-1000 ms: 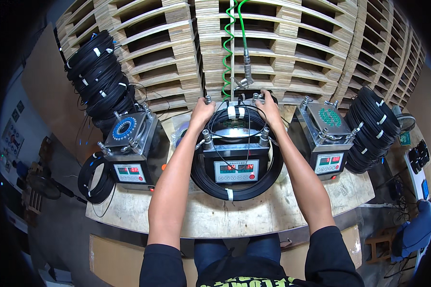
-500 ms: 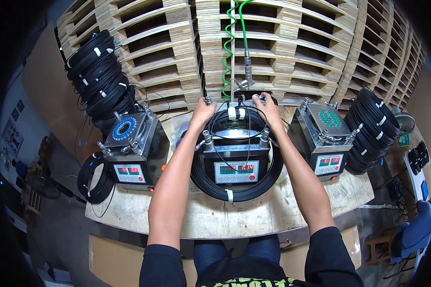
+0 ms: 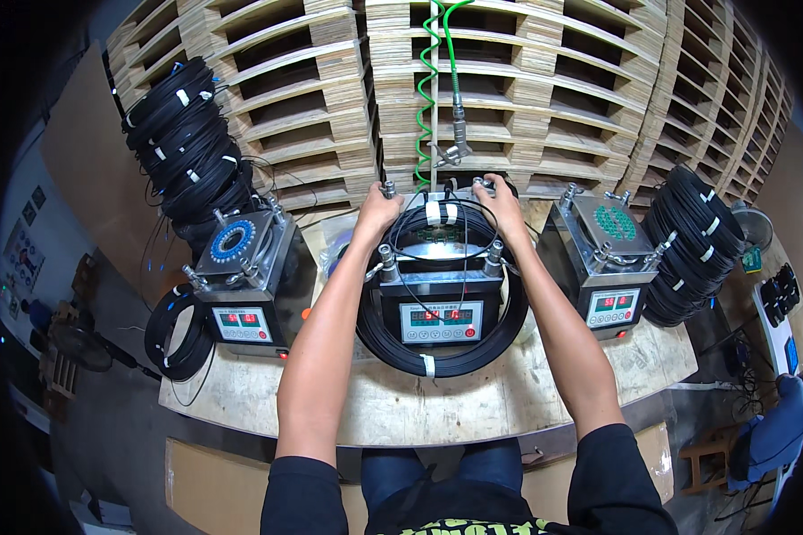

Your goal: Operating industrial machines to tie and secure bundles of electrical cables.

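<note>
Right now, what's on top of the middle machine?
Black cable with white ties crosses it, dark green pieces showing between loops. Cable hides part of the plate; left hand and right hand partly cover rear posts.

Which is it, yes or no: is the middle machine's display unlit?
No, the display on the middle machine glows with red digits.

Black shirt (image 3: 455, 501), short sleeves (image 3: 303, 492), yellow-green lettering (image 3: 477, 528) across front; dark-blue trousers (image 3: 393, 465); forearms (image 3: 330, 312) bare

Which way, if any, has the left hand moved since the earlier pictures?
No: against the middle machine, the left hand stays at the rear-left knob, without visible shift.
</note>
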`<action>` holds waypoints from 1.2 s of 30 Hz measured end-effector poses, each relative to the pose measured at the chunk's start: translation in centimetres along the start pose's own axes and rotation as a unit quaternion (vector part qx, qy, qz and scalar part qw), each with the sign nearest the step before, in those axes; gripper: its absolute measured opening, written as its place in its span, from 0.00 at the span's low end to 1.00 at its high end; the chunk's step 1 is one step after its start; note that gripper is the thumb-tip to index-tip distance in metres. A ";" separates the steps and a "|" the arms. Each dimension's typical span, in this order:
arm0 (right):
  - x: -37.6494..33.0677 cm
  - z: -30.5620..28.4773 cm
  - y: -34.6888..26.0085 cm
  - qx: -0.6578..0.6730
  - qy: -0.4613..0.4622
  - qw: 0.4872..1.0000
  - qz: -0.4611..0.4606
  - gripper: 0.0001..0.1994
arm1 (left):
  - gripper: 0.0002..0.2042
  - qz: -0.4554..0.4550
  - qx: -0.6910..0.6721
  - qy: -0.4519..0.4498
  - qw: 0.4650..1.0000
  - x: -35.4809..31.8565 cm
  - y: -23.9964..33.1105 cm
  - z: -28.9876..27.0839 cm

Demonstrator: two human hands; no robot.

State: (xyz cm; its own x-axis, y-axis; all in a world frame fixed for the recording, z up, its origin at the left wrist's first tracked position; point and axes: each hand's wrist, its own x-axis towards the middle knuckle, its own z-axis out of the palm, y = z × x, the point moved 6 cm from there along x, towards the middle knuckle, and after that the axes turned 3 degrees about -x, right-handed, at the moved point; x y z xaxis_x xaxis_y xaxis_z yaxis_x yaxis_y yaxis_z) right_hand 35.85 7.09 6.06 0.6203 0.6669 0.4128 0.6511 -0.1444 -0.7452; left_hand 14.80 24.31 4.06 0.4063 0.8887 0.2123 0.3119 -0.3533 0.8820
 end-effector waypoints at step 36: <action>0.0 0.0 0.6 0.007 -0.006 1.000 -0.009 0.23 | 0.38 -0.045 0.013 -0.018 0.999 -1.2 1.1 -0.1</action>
State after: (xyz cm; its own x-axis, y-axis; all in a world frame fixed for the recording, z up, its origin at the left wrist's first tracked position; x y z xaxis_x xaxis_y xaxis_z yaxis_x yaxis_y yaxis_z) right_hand 36.19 7.03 5.63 0.6025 0.6783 0.4206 0.6560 -0.1207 -0.7450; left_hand 14.59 22.89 4.86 0.4057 0.9065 0.1171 0.3701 -0.2801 0.8857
